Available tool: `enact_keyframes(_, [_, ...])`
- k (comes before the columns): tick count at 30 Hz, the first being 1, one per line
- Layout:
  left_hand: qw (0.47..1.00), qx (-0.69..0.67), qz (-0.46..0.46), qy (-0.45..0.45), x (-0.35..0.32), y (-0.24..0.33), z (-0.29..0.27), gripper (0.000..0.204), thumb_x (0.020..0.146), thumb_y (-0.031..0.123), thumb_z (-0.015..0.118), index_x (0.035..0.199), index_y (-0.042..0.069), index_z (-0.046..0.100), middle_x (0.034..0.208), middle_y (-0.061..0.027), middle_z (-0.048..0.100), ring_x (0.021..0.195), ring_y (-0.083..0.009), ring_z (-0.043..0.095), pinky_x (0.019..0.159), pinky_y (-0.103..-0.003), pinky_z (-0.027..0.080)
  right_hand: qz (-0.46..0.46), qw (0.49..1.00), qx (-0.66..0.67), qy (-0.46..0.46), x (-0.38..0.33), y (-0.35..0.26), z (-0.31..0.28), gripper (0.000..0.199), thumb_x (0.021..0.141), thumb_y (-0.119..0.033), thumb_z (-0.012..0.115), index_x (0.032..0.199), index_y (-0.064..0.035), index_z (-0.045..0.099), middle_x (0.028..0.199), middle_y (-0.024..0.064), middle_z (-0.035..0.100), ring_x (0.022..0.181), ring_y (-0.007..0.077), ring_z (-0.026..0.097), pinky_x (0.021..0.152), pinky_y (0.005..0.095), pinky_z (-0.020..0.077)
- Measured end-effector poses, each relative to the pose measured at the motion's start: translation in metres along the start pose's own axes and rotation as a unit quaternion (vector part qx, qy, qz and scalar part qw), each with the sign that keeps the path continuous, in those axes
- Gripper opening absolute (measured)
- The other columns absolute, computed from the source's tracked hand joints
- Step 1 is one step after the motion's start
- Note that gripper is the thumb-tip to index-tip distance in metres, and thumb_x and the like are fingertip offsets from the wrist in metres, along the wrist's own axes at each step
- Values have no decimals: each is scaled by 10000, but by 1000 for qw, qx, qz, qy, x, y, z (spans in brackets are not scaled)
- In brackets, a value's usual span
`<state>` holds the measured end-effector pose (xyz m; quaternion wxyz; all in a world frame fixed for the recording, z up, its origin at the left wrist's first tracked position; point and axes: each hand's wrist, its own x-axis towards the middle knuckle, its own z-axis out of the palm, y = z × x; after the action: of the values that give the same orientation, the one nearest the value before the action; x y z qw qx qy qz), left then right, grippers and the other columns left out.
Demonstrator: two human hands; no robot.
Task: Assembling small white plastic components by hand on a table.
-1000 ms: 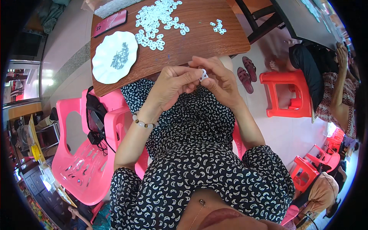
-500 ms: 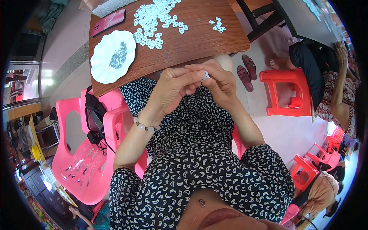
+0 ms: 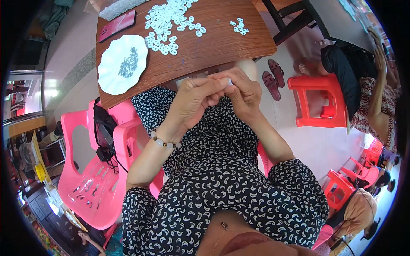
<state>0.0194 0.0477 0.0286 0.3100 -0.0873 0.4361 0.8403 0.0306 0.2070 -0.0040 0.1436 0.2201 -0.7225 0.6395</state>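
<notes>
My left hand (image 3: pixel 197 94) and my right hand (image 3: pixel 244 93) meet over my lap, just off the table's near edge. Between their fingertips they pinch a small white plastic piece (image 3: pixel 229 81), mostly covered by the fingers. Beyond them on the table lies a large pile of white oval pieces with two holes (image 3: pixel 164 21). A smaller group of similar white pieces (image 3: pixel 240 27) sits apart to the right. On the left, a white scalloped plate (image 3: pixel 109 72) holds many tiny grey metal parts (image 3: pixel 131 63), too small to name.
A pink phone (image 3: pixel 117 26) lies at the brown wooden table's (image 3: pixel 205 53) left side, near a clear plastic bag (image 3: pixel 121 7). A pink chair (image 3: pixel 92 187) with a black bag (image 3: pixel 104 123) stands left. Right are slippers (image 3: pixel 273 79), a red stool (image 3: pixel 318 100) and a seated person (image 3: pixel 371 98).
My view has shifted slightly, so the table and its contents appear a little further left. Both hands stay together, still pinching the white piece.
</notes>
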Motion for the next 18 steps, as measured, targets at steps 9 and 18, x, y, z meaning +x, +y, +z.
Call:
enact_keyframes(9, [999, 8, 49, 4, 17, -5, -4, 213, 897, 216, 654, 858, 9, 689, 721, -7, 624, 616, -42, 528, 551, -175, 421, 74, 991, 110, 7, 3, 21, -1, 366, 973, -311, 509, 1165, -18, 615, 962, 71, 633, 897, 134, 582, 802, 259, 465])
enact_keyframes(18, [994, 63, 80, 26, 32, -13, -15, 301, 931, 281, 602, 832, 5, 669, 708, 6, 608, 609, -45, 506, 550, -176, 415, 164, 949, 262, -59, 3, 38, -6, 460, 990, -277, 485, 1358, -6, 435, 1195, 93, 601, 1075, 128, 539, 941, 261, 413])
